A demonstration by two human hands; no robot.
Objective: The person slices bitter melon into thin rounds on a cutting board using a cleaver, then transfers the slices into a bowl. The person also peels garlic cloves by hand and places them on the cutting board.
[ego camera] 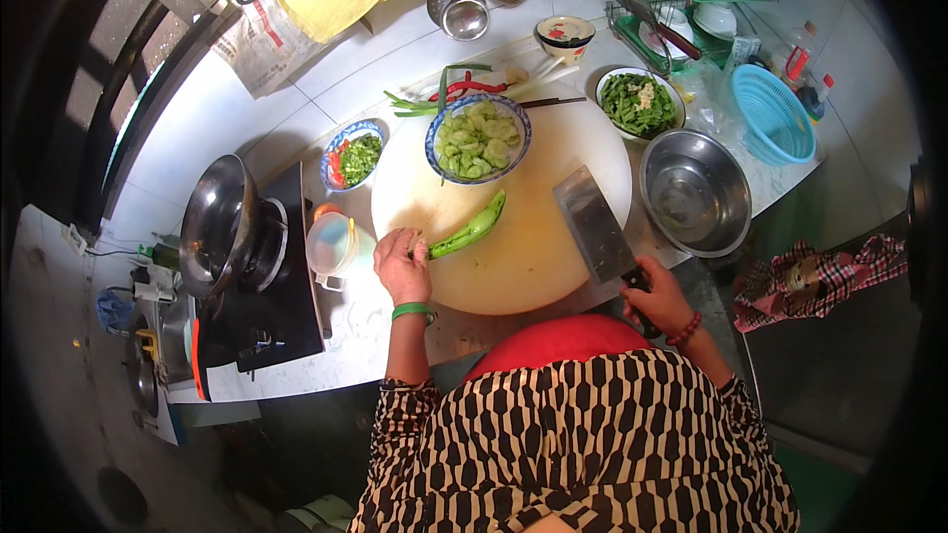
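Observation:
My left hand (pixel 402 260) holds one end of a long green vegetable (pixel 474 228), which lies slantwise on the round cutting board (pixel 511 277). A cleaver (pixel 592 218) is in my right hand (pixel 661 299), gripped by its dark handle. Its broad blade lies over the right part of the board, apart from the vegetable. Beyond the vegetable, a blue-and-white bowl (pixel 433 161) of pale green slices (pixel 478 137) stands on the board. Behind that bowl are red chillies (pixel 466 86), scallions (pixel 415 104) and dark chopsticks (pixel 552 101).
At left are a wok (pixel 218 229) on a black cooktop (pixel 278 333), a plastic measuring cup (pixel 331 246) and a small bowl of chopped peppers (pixel 355 159). To the right stand a steel basin (pixel 696 192), a bowl of cut green vegetables (pixel 638 102) and a blue plastic basket (pixel 774 115).

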